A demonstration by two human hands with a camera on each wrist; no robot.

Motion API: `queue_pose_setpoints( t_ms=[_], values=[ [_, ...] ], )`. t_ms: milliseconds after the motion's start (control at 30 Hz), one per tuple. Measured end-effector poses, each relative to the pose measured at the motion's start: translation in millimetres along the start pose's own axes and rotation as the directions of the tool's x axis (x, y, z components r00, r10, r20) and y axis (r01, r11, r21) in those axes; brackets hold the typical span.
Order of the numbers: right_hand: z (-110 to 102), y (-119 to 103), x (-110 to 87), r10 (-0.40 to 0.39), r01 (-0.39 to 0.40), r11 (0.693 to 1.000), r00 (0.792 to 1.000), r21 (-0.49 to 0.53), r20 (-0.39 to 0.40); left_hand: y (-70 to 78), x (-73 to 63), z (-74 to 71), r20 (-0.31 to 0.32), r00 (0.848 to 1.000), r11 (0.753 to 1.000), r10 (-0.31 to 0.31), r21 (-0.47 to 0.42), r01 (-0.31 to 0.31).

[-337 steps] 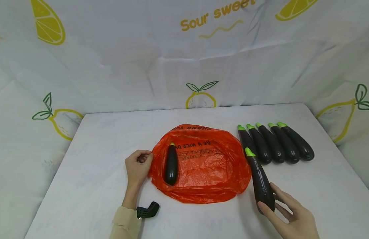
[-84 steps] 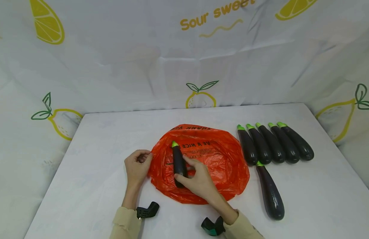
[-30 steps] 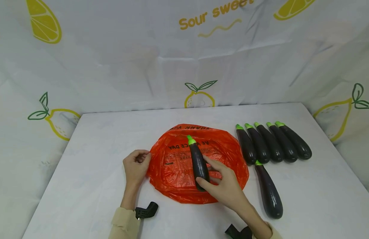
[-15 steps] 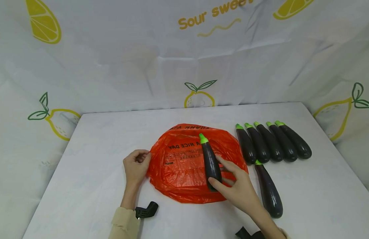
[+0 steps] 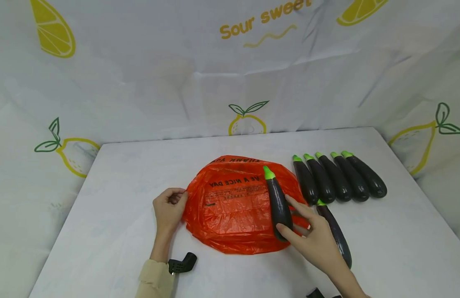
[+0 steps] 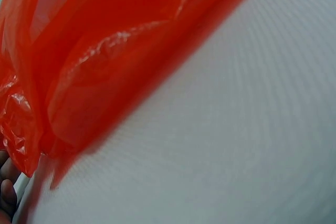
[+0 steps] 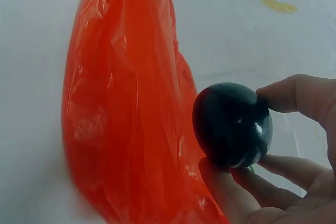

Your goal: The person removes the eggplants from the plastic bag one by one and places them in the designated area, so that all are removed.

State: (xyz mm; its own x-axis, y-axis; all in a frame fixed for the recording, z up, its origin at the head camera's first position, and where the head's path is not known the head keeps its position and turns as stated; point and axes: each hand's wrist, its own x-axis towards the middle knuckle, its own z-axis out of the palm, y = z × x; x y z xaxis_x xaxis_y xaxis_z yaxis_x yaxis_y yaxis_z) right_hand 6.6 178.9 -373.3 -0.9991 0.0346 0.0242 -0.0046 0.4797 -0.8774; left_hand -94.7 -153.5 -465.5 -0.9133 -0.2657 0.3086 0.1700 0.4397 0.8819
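A red plastic bag (image 5: pixel 233 215) with black lettering lies with its mouth spread wide. My left hand (image 5: pixel 170 209) pinches the bag's left rim; in the left wrist view only some fingertips (image 6: pixel 7 195) show beside the film. Between the thumb and fingers of my right hand (image 5: pixel 315 238) is a dark eggplant (image 5: pixel 279 205) with a bright green cap, held over the bag's right side. The right wrist view shows its rounded end (image 7: pixel 231 124) raised beside the bag. Another eggplant (image 5: pixel 336 234) lies just beyond the right hand, partly hidden by it.
Several more eggplants (image 5: pixel 339 182) lie side by side in a row right of the bag, caps pointing away. A white table (image 5: pixel 114 198) carries everything. Behind it hangs a pale cloth (image 5: pixel 148 91) printed with lemons.
Earlier, my right hand set another eggplant down below the row, then gripped the one inside the bag. That one has been lifted and carried right. My left hand stays on the rim.
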Motion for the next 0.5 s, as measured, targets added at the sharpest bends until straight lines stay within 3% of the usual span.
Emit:
queue_pose_setpoints(
  t_ms=[267,500],
  values=[
    [-18.4,4.7,-10.0,0.059,-0.060,0.997,0.998,-0.054,-0.023,0.4,0.3,-0.2,0.002,1.000,1.000,0.008,-0.013,-0.007],
    [-34.3,15.7,-18.1,0.071,-0.086,0.984,0.993,-0.155,-0.096,1.1,0.2,-0.8,0.009,1.000,1.000,-0.003,-0.012,0.003]
  ],
)
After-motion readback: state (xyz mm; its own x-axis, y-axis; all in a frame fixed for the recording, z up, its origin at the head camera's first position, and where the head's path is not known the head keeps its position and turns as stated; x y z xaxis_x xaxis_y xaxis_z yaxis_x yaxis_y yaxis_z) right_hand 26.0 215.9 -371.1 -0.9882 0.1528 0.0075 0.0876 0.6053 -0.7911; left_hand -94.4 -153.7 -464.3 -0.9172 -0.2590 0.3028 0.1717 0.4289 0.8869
